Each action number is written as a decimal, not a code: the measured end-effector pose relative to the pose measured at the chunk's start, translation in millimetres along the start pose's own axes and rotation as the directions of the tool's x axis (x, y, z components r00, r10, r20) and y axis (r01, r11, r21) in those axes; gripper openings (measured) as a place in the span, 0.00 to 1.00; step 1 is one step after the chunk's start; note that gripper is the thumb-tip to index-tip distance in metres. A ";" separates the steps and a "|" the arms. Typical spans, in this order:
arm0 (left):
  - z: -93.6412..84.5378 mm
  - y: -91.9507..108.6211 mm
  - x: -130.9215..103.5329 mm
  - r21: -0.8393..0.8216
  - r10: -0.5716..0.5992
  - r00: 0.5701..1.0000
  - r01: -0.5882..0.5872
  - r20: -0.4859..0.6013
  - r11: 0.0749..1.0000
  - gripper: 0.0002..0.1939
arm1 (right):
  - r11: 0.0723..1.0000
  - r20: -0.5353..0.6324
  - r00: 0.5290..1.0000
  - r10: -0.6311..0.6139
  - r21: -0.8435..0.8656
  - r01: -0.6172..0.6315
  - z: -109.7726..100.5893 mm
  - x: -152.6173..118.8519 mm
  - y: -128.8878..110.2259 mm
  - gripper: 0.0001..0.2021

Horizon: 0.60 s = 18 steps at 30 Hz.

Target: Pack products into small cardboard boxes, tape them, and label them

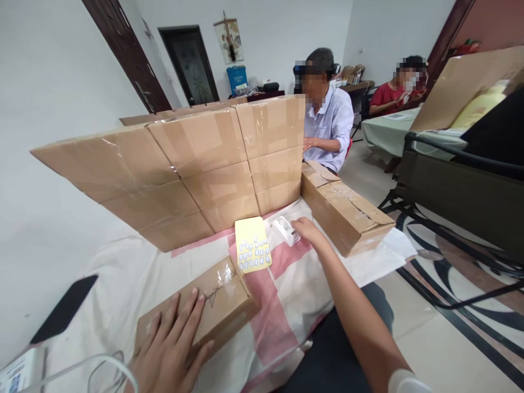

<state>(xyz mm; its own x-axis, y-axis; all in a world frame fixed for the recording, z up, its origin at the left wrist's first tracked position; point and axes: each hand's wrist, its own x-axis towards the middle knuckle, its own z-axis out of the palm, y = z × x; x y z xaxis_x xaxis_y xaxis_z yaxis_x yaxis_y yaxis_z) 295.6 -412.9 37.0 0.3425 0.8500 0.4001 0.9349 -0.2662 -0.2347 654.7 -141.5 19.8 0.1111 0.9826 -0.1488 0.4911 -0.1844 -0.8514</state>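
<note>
While the left hand (168, 341) lies flat, fingers spread, on the near, scrawl-marked cardboard box (225, 303), the right hand (308, 229), arm outstretched, touches the white tray (283, 231) right of the yellow card (249, 232); clamped or not, can't tell! Near left, a white carton (25, 368) bears unreadable print.

card (249, 230): yellow | small case (283, 229): white, perhaps dark-marked | box (219, 295): brown | cloth (273, 322): pink-and-white, broad-banded
</note>
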 end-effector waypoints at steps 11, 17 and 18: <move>4.7 -13.5 -1.0 0.028 0.061 0.998 -0.061 -0.004 0.998 0.45 | 0.994 0.151 0.982 0.112 0.003 -0.113 -3.5 11.2 -1.7 0.13; -22.1 19.3 10.2 -0.033 0.076 0.978 -0.084 -0.193 0.996 0.42 | 0.991 0.159 0.978 0.136 -0.028 -0.133 -3.9 7.5 -6.3 0.09; -26.7 36.8 14.2 -0.078 0.097 0.957 -0.122 -0.272 0.989 0.40 | 0.990 0.160 0.977 0.140 -0.038 -0.135 -4.3 6.8 -6.7 0.08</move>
<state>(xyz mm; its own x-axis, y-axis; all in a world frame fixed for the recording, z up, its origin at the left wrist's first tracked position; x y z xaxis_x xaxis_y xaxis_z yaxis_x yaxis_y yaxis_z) 337.4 -422.7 57.7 0.4438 0.6646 0.6011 0.8904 -0.4031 -0.2117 655.8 -133.6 26.7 0.0390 0.9379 -0.3447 0.5044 -0.3163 -0.8035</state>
